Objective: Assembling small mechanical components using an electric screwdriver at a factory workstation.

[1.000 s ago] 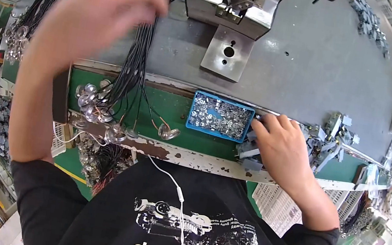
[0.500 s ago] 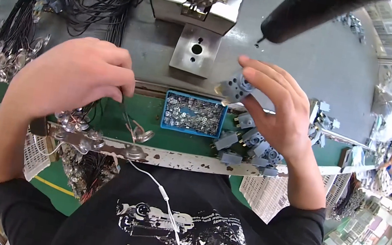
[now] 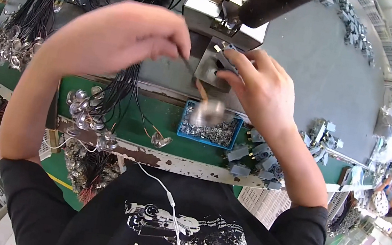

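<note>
My left hand, slightly blurred, pinches a black wire. From its end a round metal cap hangs, smeared by motion, over a blue tray of small metal parts. Fingers of my right hand close around a grey-blue plastic connector housing, which is partly covered by them. This housing is at a steel plate with holes, in front of a metal fixture; whether it rests on the plate I cannot tell.
A thick black cylindrical tool slants over the fixture. Bundled black wires with metal caps lie left. Grey-blue housings sit right of the tray, and more at the far right. The bench's worn front edge runs before me.
My left hand has moved right and away from me, lifting the wire and its cap over the tray. My right hand has brought the housing left to the steel plate. The view has shifted.
</note>
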The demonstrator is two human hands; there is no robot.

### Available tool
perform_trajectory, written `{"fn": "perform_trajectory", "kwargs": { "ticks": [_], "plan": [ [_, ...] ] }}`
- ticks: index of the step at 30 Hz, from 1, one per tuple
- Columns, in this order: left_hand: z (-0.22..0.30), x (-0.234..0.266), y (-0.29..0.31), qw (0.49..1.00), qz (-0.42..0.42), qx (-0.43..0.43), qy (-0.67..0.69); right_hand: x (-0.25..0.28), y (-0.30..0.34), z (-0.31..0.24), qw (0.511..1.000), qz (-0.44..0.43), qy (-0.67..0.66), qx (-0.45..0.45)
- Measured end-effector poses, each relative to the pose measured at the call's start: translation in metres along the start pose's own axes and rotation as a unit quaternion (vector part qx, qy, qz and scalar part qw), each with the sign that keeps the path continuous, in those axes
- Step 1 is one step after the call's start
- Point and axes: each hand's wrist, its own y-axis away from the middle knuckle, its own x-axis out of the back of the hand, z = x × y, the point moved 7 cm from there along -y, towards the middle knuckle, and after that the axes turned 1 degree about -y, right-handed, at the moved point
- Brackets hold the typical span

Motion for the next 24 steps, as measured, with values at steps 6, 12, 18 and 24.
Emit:
{"fn": "perform_trajectory", "kwargs": {
  "ticks": [6,12,18,24],
  "plan": [
    [0.01,-0.036,0.012,0.99,-0.013,-0.042,-0.132,-0.013,0.011,0.006,0.989,-0.112,-0.043,-0.085],
    [0.011,-0.04,0.006,0.988,-0.001,-0.053,-0.143,-0.021,0.016,0.0,0.994,0.077,-0.056,-0.044],
    [0.013,-0.044,0.003,0.984,0.001,-0.066,-0.163,-0.021,0.014,-0.002,0.992,0.107,-0.015,-0.058],
    [0.022,-0.042,-0.003,0.969,0.022,-0.122,-0.214,-0.022,0.013,-0.004,0.994,0.05,0.002,-0.099]
  ]
}}
